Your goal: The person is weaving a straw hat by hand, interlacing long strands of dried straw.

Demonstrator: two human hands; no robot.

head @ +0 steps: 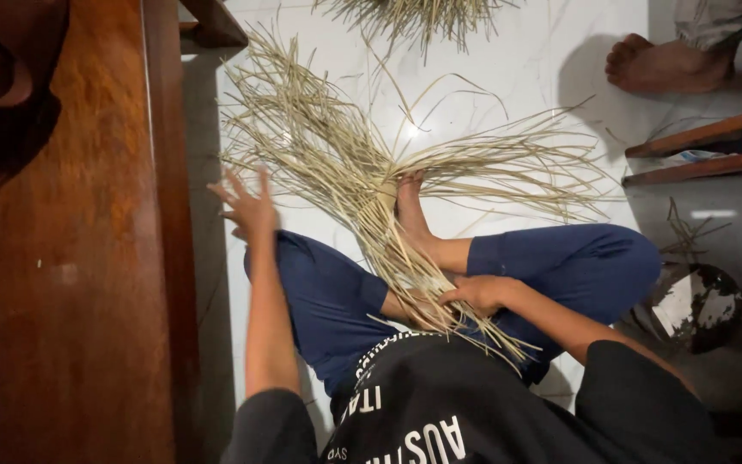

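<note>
Right hand (474, 294) clenched on woven end of straw bundle (345, 163) at lap. Left hand (246, 206) released, fingers spread, beside loose strands. Bundle's long axis runs from lap up-left, strands fanning outward; foot (410, 206) pins middle. White marble floor (526, 60); brown wooden furniture (70, 258) on left.

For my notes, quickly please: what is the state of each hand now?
Left hand: open, fingers spread, holding nothing, beside the straw strands.
Right hand: closed on the woven straw strip.
</note>
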